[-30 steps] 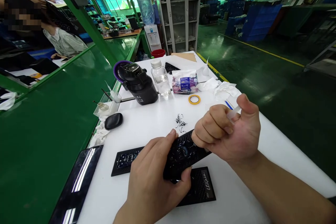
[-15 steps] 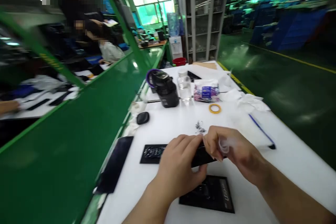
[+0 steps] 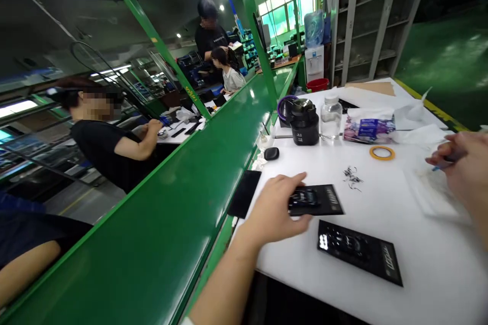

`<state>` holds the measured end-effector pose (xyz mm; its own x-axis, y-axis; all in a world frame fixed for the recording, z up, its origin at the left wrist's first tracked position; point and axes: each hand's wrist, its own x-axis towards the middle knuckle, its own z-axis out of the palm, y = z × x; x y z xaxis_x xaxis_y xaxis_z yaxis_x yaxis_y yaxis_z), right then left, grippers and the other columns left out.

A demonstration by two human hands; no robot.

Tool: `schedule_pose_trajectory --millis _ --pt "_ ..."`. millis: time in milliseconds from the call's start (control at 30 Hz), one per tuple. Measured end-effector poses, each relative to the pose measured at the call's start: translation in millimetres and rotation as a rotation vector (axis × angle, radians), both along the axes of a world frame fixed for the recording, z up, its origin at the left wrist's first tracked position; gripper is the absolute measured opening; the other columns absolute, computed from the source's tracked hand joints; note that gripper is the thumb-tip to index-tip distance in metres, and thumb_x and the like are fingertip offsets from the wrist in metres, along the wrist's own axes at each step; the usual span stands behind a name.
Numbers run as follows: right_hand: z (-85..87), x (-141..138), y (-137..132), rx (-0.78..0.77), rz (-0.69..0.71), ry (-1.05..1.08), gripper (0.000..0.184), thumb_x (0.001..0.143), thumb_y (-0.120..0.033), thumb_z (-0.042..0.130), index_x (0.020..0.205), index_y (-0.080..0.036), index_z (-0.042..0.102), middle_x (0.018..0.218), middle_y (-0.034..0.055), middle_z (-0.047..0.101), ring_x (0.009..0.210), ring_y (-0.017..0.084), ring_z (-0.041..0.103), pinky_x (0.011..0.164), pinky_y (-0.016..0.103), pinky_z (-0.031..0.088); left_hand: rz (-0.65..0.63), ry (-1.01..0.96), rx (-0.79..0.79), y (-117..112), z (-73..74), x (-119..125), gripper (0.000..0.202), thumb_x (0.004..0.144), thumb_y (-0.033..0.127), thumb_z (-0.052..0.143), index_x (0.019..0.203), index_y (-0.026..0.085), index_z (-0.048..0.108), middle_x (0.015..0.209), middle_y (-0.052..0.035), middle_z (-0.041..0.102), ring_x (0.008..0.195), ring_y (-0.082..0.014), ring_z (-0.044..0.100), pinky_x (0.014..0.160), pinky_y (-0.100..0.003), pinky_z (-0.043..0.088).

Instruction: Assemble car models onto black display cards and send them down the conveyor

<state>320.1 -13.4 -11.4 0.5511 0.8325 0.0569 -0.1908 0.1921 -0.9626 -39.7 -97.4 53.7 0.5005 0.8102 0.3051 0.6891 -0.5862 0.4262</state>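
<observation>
My left hand (image 3: pixel 280 208) spans a black rectangular panel (image 3: pixel 330 200) with a glossy raised shape and pale lettering. Its thumb and fingers are apart on either side of the panel, which seems to lie on the white table. A second black panel (image 3: pixel 360 251) of the same kind lies nearer to me, to the right. On the right, my right hand (image 3: pixel 467 162), somewhat blurred, is closed above a translucent white sheet (image 3: pixel 430 193). A slim blue tool (image 3: pixel 436 168) shows at its fingertips; most of it is hidden. Thin black scraps (image 3: pixel 353 177) lie beyond the panels.
At the back stand a black bottle (image 3: pixel 305 129), a clear bottle (image 3: pixel 331 119) and a purple packet (image 3: pixel 369 128). A yellow tape roll (image 3: pixel 382 153) lies before them. A small black case (image 3: pixel 271 153) and a dark sheet (image 3: pixel 246 193) line the left edge, beside a green partition (image 3: pixel 183 193). Co-workers sit beyond.
The view has turned left. My right hand has left the panel and moved right to the blue tool, which lay on the table before. My left hand has loosened around the panel.
</observation>
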Motion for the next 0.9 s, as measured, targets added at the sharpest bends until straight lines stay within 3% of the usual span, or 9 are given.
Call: schedule_pose_trajectory --millis 67,200,400,500,600,700,800,833,900 --pt "0.0 -0.4 2.8 -0.019 -0.049 -0.023 0.018 0.076 -0.040 0.074 0.075 -0.032 0.059 0.064 0.0028 0.053 0.057 0.019 0.050 0.055 0.038 0.043 0.046 0.045 -0.060 -10.8 2.1 -21.0 0.071 0.073 0.023 0.068 0.140 0.021 0.046 0.126 -0.0090 0.064 0.116 -0.0263 0.057 0.106 -0.045 0.046" --pt "-1.6 -12.6 6.9 -0.217 0.069 -0.210 0.013 0.082 -0.031 0.067 0.077 -0.023 0.059 0.063 0.0022 0.055 0.054 0.015 0.050 0.050 0.030 0.041 0.067 0.135 -0.198 -22.7 -4.9 -51.7 0.068 0.078 0.021 0.066 0.142 0.023 0.044 0.129 -0.0075 0.063 0.122 -0.0250 0.056 0.109 -0.045 0.045" --pt "-3.3 -5.9 13.7 -0.241 0.120 -0.234 0.007 0.082 -0.020 0.060 0.076 -0.019 0.056 0.070 0.0017 0.056 0.061 0.014 0.054 0.054 0.025 0.047 0.054 0.243 -0.261 -19.5 -26.2 -71.8 0.065 0.086 0.024 0.062 0.147 0.026 0.041 0.141 -0.0086 0.056 0.134 -0.0277 0.049 0.115 -0.049 0.041" --pt "1.6 -0.1 13.4 -0.242 0.207 -0.220 0.003 0.080 -0.017 0.059 0.079 -0.018 0.057 0.070 0.0022 0.056 0.062 0.015 0.056 0.057 0.026 0.049 0.027 0.296 -0.240 -11.9 -32.6 -72.4 0.067 0.087 0.022 0.060 0.150 0.026 0.035 0.145 -0.0089 0.052 0.141 -0.0281 0.041 0.118 -0.051 0.036" --pt "5.5 3.1 11.1 -0.241 0.202 -0.251 0.006 0.080 -0.016 0.059 0.085 -0.017 0.056 0.073 0.0036 0.057 0.067 0.017 0.058 0.064 0.030 0.050 0.056 0.328 -0.165 -1.7 -30.8 -68.5 0.084 0.083 0.028 0.066 0.155 0.024 0.021 0.154 -0.0118 0.040 0.146 -0.0303 0.031 0.119 -0.054 0.032" --pt "14.0 1.6 3.0 -0.171 0.051 -0.413 0.026 0.078 -0.019 0.069 0.100 -0.017 0.055 0.100 0.0109 0.059 0.093 0.022 0.058 0.082 0.034 0.047 0.037 0.411 -0.143 13.4 -21.4 -58.8 0.104 0.074 0.037 0.076 0.156 0.021 0.014 0.159 -0.0152 0.029 0.147 -0.0351 0.027 0.119 -0.056 0.030" --pt "31.2 -11.0 -12.7 -0.015 -0.148 -0.678 0.053 0.073 -0.023 0.079 0.117 -0.017 0.050 0.134 0.0160 0.045 0.128 0.029 0.038 0.104 0.037 0.034 -0.052 0.508 -0.201 32.4 -9.4 -44.1 0.114 0.067 0.039 0.080 0.157 0.021 0.013 0.157 -0.0175 0.033 0.144 -0.0379 0.033 0.117 -0.055 0.031" --pt "36.1 -18.2 -18.1 0.029 -0.141 -0.761 0.051 0.077 -0.023 0.075 0.120 -0.017 0.049 0.136 0.0159 0.044 0.131 0.029 0.034 0.106 0.037 0.032 -0.068 0.540 -0.227 39.3 -6.5 -39.3 0.116 0.066 0.040 0.081 0.157 0.021 0.013 0.155 -0.0181 0.036 0.142 -0.0387 0.036 0.116 -0.055 0.031" --pt "39.9 -34.9 -26.1 0.009 0.179 -1.075 0.034 0.093 -0.020 0.055 0.125 -0.013 0.047 0.132 0.0175 0.049 0.128 0.027 0.040 0.103 0.038 0.036 -0.070 0.594 -0.275 54.1 -3.9 -31.6 0.119 0.064 0.040 0.081 0.158 0.021 0.011 0.151 -0.0181 0.043 0.137 -0.0397 0.042 0.114 -0.055 0.032"
